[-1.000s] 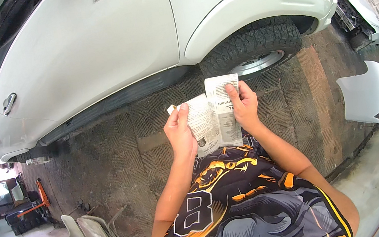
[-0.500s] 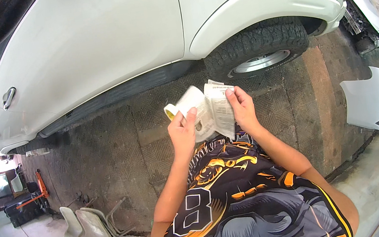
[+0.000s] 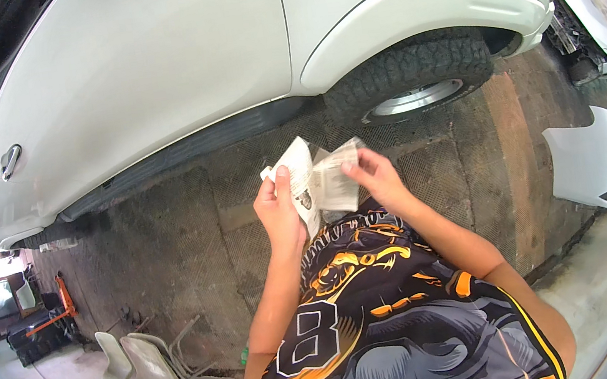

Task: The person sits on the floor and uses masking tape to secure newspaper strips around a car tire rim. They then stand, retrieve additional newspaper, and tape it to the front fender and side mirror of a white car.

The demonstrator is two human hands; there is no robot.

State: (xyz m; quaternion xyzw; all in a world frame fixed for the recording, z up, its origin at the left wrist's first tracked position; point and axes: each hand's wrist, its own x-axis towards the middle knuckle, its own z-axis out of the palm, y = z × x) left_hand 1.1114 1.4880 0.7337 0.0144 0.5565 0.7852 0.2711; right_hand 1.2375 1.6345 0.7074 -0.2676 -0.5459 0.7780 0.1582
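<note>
In front of my body, my left hand (image 3: 279,210) pinches a folded sheet of newspaper (image 3: 300,165), thumb on top. A small white edge (image 3: 265,173) pokes out beside my left fingers, perhaps of a tape roll; most of it is hidden. My right hand (image 3: 380,179) grips another part of newspaper (image 3: 337,185) between thumb and fingers, blurred by motion. The two parts spread apart above my lap; whether they are one sheet or two I cannot tell.
A white car (image 3: 170,68) stands ahead, its chunky tyre (image 3: 411,70) just beyond my hands. On the right, a white body panel (image 3: 599,163) lies on the floor. Plastic chairs (image 3: 147,370) and an orange jack (image 3: 65,297) are at the left.
The newspaper parts have swung and tilted, with my right hand a little left and lower. My left hand has shifted slightly left, and the roll's yellow inside no longer shows.
</note>
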